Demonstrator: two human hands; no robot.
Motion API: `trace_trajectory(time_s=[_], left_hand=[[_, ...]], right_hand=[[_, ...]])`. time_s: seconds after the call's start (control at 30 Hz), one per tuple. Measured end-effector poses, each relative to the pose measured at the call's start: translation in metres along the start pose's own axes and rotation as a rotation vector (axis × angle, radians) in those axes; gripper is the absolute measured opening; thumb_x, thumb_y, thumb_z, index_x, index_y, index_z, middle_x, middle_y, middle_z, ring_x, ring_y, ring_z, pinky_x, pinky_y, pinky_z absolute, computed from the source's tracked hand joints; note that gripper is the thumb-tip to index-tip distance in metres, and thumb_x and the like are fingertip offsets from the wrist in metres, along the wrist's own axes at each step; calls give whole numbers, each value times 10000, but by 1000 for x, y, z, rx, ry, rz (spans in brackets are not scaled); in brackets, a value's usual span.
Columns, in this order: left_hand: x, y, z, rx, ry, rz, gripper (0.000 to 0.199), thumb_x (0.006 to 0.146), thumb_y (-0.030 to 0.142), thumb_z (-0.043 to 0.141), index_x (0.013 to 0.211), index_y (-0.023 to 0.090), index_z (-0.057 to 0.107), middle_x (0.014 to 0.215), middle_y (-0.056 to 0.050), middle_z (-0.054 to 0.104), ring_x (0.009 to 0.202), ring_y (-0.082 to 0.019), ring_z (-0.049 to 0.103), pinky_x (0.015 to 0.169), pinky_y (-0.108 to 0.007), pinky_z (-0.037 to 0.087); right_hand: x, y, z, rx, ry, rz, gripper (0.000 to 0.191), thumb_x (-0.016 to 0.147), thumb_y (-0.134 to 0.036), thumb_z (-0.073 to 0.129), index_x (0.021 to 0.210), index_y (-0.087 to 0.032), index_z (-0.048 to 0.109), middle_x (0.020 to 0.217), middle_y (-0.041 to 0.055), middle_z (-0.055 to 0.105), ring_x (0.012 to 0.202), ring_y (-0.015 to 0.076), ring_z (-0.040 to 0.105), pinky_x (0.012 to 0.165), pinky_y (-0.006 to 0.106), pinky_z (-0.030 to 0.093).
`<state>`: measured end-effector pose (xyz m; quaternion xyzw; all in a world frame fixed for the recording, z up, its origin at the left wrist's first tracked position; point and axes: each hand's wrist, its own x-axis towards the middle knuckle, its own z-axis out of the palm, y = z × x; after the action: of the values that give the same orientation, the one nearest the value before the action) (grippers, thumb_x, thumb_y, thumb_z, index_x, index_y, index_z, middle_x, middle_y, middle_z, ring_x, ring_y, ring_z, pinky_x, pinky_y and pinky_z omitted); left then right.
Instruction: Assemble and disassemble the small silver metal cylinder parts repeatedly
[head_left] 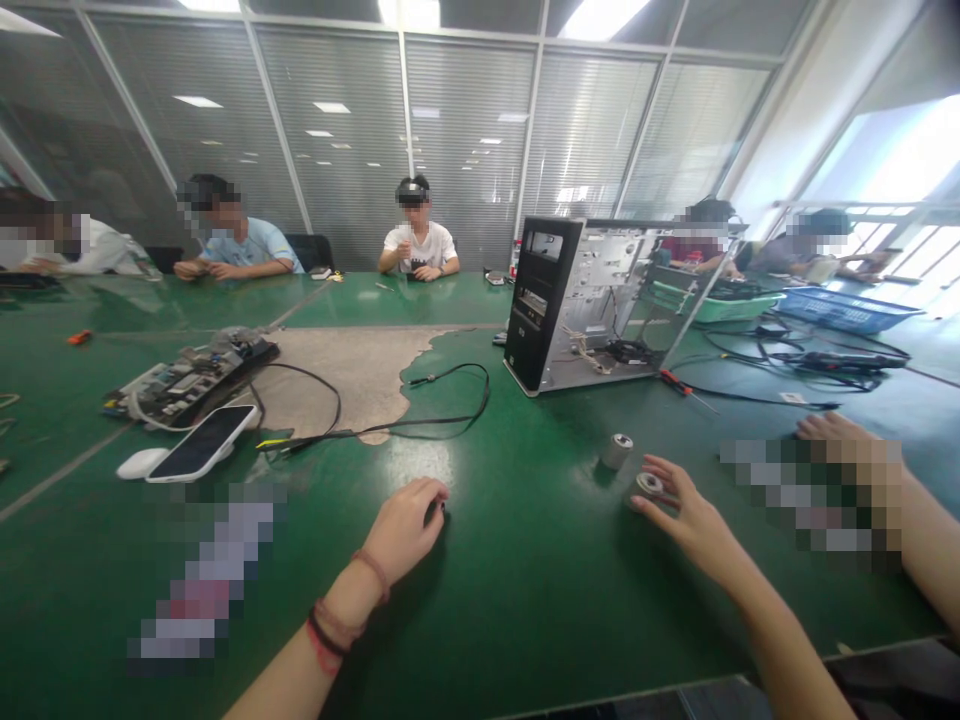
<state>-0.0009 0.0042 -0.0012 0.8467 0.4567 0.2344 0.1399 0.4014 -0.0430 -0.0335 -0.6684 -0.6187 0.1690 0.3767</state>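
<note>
My left hand [409,522] is just above the green table, its fingers curled together. A tiny dark bit shows at its fingertips, too small to name. On the right, my right hand [686,512] has its thumb and fingers on either side of a short metal cylinder [649,484] with a round recess in its top. A second metal cylinder [619,451] of similar look stands upright on the table just beyond, apart from my fingers.
Behind the cylinders stands an open computer case [546,305]. A screwdriver [686,388] lies by its corner. Black cables [442,425], a phone [206,440] and a circuit assembly [191,378] are left. A co-worker's hand [840,440] rests at right, before a blue basket [847,310].
</note>
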Motion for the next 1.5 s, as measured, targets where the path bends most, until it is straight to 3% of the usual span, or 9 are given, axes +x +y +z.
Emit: trace_trajectory(time_s=[0.2, 0.4, 0.53, 0.67, 0.83, 0.9, 1.1, 1.3, 1.5], left_hand=[[-1, 0, -1, 19, -14, -4, 176, 800, 102, 431, 884, 187, 561, 879, -46, 610, 847, -190, 577, 788, -299, 453], [-2, 0, -1, 21, -11, -5, 172, 801, 103, 434, 883, 184, 561, 880, -45, 614, 846, -188, 580, 782, -295, 454], [-3, 2, -1, 28, -10, -12, 170, 801, 104, 433, 877, 186, 562, 875, -44, 615, 835, -185, 581, 775, -289, 455], [-3, 1, -2, 30, 4, -17, 177, 800, 101, 431, 883, 187, 563, 879, -43, 617, 840, -184, 581, 773, -286, 455], [-3, -4, -5, 12, 25, -39, 170, 798, 110, 437, 880, 188, 563, 889, -50, 623, 848, -190, 586, 771, -295, 458], [-3, -5, -6, -2, 31, -42, 172, 799, 109, 435, 881, 189, 563, 893, -53, 623, 849, -194, 586, 770, -301, 459], [0, 1, -5, -120, 21, -49, 162, 786, 102, 451, 856, 183, 572, 865, -48, 623, 825, -189, 582, 762, -302, 461], [5, 0, 0, -549, -11, -221, 119, 793, 149, 472, 842, 152, 580, 807, -37, 635, 752, -158, 609, 698, -273, 489], [5, 0, 6, -902, -45, -311, 131, 764, 214, 548, 867, 134, 552, 760, -33, 637, 707, -151, 623, 648, -276, 487]], right_hand=[[-11, 7, 24, -60, 210, 63, 624, 801, -501, 504, 1304, -178, 326, 1079, 148, 631, 930, 268, 651, 845, 439, 502], [-8, -22, 26, 15, 254, -9, 540, 796, -496, 535, 1216, -204, 361, 1055, 129, 641, 885, 249, 652, 811, 412, 505], [4, -59, 40, 245, 105, -55, 476, 791, -477, 570, 1153, -224, 391, 999, 96, 645, 857, 230, 642, 812, 399, 493], [17, -106, 71, 660, -189, -36, 451, 790, -456, 597, 1122, -243, 378, 867, 39, 640, 756, 191, 635, 715, 340, 501], [20, -149, 119, 1042, -625, 190, 397, 749, -409, 670, 1025, -229, 448, 695, -32, 609, 663, 157, 636, 684, 323, 495], [17, -156, 136, 1138, -718, 291, 394, 738, -386, 690, 1009, -215, 460, 694, -26, 626, 672, 158, 650, 674, 314, 496], [6, -158, 151, 1319, -776, 438, 353, 751, -338, 689, 987, -190, 473, 770, 32, 690, 743, 174, 684, 684, 296, 506], [5, -154, 140, 1408, -722, 532, 258, 803, -282, 639, 981, -171, 489, 829, 55, 709, 851, 174, 687, 733, 274, 516], [5, -149, 143, 1428, -688, 635, 203, 817, -269, 620, 948, -135, 543, 770, 57, 711, 796, 159, 692, 720, 247, 530]])
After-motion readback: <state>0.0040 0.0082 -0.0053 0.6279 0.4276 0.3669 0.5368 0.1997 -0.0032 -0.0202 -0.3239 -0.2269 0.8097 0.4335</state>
